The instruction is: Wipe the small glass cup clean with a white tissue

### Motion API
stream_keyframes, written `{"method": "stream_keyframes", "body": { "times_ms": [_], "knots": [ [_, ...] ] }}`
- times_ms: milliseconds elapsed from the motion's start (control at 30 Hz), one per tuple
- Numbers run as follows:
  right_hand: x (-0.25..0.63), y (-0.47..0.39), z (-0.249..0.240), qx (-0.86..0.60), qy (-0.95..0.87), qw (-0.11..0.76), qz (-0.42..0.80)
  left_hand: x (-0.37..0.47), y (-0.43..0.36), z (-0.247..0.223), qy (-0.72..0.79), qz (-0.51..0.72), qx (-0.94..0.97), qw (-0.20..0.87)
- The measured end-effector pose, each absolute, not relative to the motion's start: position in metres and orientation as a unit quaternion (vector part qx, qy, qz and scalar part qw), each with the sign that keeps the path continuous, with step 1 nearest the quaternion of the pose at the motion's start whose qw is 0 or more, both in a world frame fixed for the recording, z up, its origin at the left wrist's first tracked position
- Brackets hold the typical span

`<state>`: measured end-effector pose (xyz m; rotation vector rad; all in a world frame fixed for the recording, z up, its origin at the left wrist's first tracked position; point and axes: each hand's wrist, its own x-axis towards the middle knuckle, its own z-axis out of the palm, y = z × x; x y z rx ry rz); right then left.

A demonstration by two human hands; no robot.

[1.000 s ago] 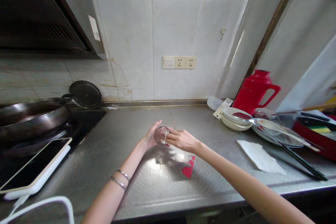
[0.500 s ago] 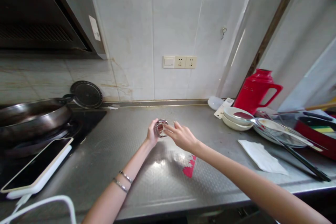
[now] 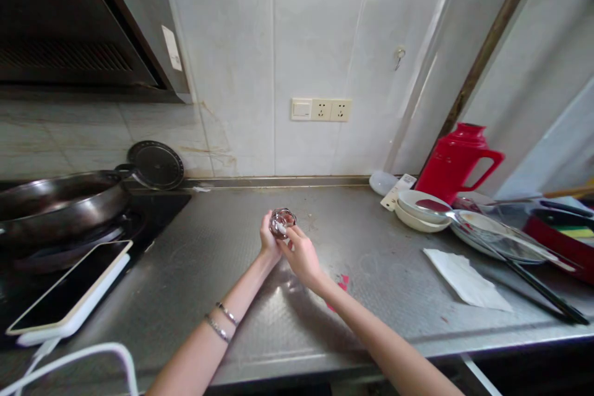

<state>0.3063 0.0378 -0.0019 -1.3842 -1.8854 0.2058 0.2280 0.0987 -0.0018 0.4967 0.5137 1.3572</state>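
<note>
Over the middle of the counter, a small shiny glass cup (image 3: 279, 218) tilts its opening towards me. Something whitish shows inside its mouth, too small to name. My left hand (image 3: 268, 236) is closed around the cup's left side, two bracelets on that wrist. From the lower right, my right hand (image 3: 299, 255) closes on the cup, fingertips at its rim near the whitish bit. Some of its fingers are hidden behind the cup. Partly covered by my right forearm, a torn pink-red scrap (image 3: 343, 283) lies on the steel counter (image 3: 208, 266).
To the left are a steel pan (image 3: 65, 201) on the stove and a phone (image 3: 69, 291) with a white cable. On the right stand stacked bowls (image 3: 422, 216), a red thermos (image 3: 457, 161), a folded tissue (image 3: 466, 278), and a plate with long-handled utensils (image 3: 501, 241).
My right hand has drawn in to the left and lower, from fingers stretched at the cup's mouth to gripping its side. The cup's opening has turned more upward. The view shifted slightly.
</note>
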Motion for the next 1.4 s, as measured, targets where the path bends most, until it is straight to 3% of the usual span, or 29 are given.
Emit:
{"method": "stream_keyframes", "body": {
  "times_ms": [233, 400, 567, 700, 900, 1033, 1233, 1400],
  "knots": [
    [0.347, 0.041, 0.013, -0.519, -0.831, 0.181, -0.088, 0.218, 0.107, 0.002, 0.140, 0.549, 0.336, 0.753],
    [0.380, 0.048, 0.031, -0.323, -0.925, 0.049, -0.193, 0.194, 0.120, 0.004, 0.170, 0.384, 0.386, 0.821],
    [0.389, 0.055, 0.045, -0.219, -0.958, 0.050, -0.178, 0.190, 0.116, 0.001, 0.242, 0.226, 0.391, 0.859],
    [0.388, 0.059, 0.050, -0.296, -0.941, 0.046, -0.161, 0.198, 0.112, 0.005, 0.255, 0.312, 0.387, 0.829],
    [0.373, 0.053, 0.038, -0.413, -0.894, 0.076, -0.160, 0.212, 0.111, 0.008, 0.268, 0.496, 0.351, 0.747],
    [0.353, 0.041, 0.021, -0.479, -0.861, 0.148, -0.082, 0.220, 0.108, 0.004, 0.267, 0.547, 0.345, 0.715],
    [0.317, 0.041, -0.002, -0.558, -0.739, 0.351, 0.137, 0.229, 0.109, -0.014, 0.312, 0.611, 0.354, 0.636],
    [0.310, 0.057, 0.007, -0.484, -0.528, 0.504, 0.482, 0.230, 0.114, -0.028, 0.331, 0.640, 0.407, 0.562]
  ]
}}
